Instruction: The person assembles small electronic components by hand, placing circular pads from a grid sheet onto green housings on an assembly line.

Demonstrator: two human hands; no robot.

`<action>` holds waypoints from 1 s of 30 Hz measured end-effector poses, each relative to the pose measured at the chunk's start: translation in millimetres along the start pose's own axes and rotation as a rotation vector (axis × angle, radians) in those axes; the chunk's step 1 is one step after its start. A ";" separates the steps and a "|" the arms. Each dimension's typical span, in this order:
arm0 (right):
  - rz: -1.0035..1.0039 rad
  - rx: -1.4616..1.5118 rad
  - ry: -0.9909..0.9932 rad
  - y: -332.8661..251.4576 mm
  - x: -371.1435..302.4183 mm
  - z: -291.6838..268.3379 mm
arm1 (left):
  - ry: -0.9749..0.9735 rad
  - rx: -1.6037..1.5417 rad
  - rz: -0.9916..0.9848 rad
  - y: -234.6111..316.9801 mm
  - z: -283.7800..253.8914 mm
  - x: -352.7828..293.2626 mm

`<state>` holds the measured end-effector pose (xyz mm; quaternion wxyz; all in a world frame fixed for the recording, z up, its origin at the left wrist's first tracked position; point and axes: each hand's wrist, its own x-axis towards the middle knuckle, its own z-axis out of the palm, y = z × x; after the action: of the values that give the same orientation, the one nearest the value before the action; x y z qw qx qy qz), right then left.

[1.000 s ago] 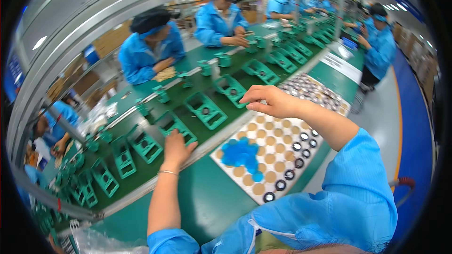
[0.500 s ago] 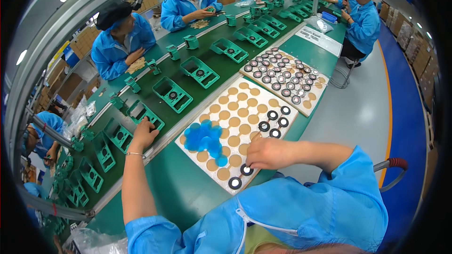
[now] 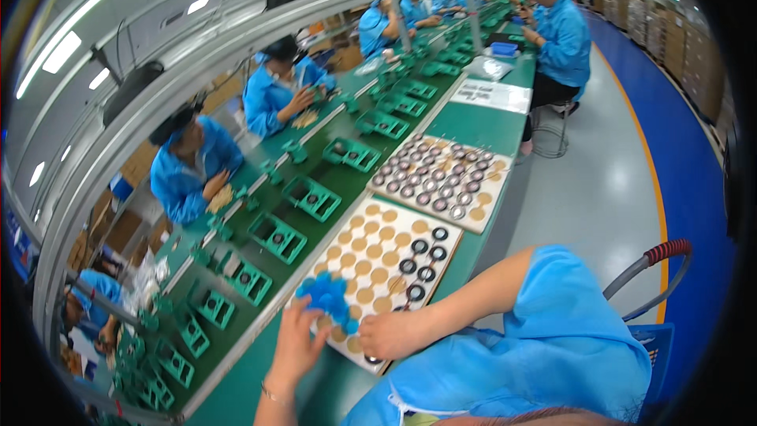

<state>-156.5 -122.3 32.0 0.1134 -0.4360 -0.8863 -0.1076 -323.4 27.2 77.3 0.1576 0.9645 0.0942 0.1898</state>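
My left hand (image 3: 296, 345) is at the near left edge of a white board (image 3: 371, 210) with round tan recesses. Its thumb and fingers are apart, the fingertips beside a loose pile of thin blue discs (image 3: 325, 295). Over the near right part of that board is my right hand (image 3: 392, 334), fingers curled down. Whatever its fingertips hold, if anything, is hidden. Several black ring-shaped parts with white centres (image 3: 426, 274) sit in recesses along the board's right side. Another one (image 3: 373, 360) shows partly below my right hand.
Beyond lies a second board (image 3: 495, 203) full of dark round parts. Green plastic housings (image 3: 277, 238) line the dark green belt (image 3: 311, 229) on the left. Co-workers in blue (image 3: 193, 162) sit across the line; another person (image 3: 558, 39) sits at the far right. A blue crate (image 3: 654, 359) stands at right.
My left hand has left the green housing on the belt and come over to the blue discs. My right hand remains low over the board. The whole view has shifted and tilted.
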 end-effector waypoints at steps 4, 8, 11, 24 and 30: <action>-0.107 0.118 0.063 12.4 -1.1 7.0 | 0.027 -0.008 0.015 35.9 -8.6 -15.5; 0.126 0.631 0.102 19.7 -2.3 -2.5 | 0.100 0.020 0.054 34.5 1.0 -28.6; 0.368 1.150 0.165 32.0 -4.8 -13.0 | 0.331 0.068 0.109 52.2 12.2 -21.0; 0.684 1.460 0.402 9.2 -9.0 -31.5 | 0.469 0.120 0.183 67.0 33.2 9.2; 0.689 1.345 0.440 6.3 -9.0 -25.3 | 0.497 0.187 0.215 67.2 32.1 11.9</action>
<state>-143.5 -132.6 54.0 0.5526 -0.4928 -0.5333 0.4092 -291.6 -41.3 76.0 0.0192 0.9032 0.0441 0.4265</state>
